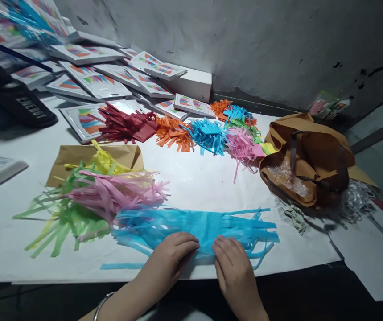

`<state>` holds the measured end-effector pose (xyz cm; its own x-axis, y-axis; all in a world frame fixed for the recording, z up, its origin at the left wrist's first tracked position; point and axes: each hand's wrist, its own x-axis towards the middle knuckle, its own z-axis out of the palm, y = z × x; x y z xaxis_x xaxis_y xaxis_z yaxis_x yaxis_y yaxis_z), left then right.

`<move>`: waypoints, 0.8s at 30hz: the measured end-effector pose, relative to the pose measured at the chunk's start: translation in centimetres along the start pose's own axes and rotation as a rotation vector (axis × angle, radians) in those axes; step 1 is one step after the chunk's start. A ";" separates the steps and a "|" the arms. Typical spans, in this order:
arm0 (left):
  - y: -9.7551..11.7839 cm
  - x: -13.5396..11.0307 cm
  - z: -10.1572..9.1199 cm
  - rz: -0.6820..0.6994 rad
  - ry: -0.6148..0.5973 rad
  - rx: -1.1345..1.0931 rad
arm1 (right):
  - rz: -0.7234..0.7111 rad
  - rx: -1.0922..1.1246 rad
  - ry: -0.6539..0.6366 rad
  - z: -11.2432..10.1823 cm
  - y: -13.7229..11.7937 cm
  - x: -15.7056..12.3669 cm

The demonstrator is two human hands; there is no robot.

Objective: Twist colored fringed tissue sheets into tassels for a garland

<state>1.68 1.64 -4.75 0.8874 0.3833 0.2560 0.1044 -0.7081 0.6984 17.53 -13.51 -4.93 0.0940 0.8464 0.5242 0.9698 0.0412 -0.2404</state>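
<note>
A blue tissue-paper tassel sheet (207, 220) lies spread near the table's front edge, its cut strips fanning out left and right from an uncut middle band. My left hand (178, 252) and my right hand (233, 258) both grip the near edge of that middle band, a short gap apart. Their fingers are curled, and the fingertips press on the paper. Left of the blue sheet lie a pink fringed tissue sheet (117, 189), a green one (66, 223) and a yellow one (106, 160), overlapping each other over a brown paper piece (57, 167).
Folded tassel bundles in dark red (127, 125), orange (174, 133), blue (208, 136) and pink (243, 143) form a row behind. An open brown bag (311, 133) stands at right. Printed packs (97, 82) are heaped at back left, near a person's dark sleeve (17, 104).
</note>
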 end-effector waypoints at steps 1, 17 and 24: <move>-0.1 0.0 0.1 -0.011 0.005 0.006 | 0.029 0.019 -0.013 -0.2 0.4 0.0; -0.3 0.7 -0.4 -0.135 -0.113 0.273 | 0.242 0.127 -0.128 -0.5 1.8 1.4; 1.0 5.4 -0.9 -0.428 -0.283 0.503 | 0.390 -0.145 -0.180 1.6 2.8 3.7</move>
<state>6.17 3.54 -2.06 0.7973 0.5689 -0.2019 0.6035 -0.7434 0.2884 20.23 -9.40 -4.97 0.4305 0.8633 0.2632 0.8923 -0.3633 -0.2680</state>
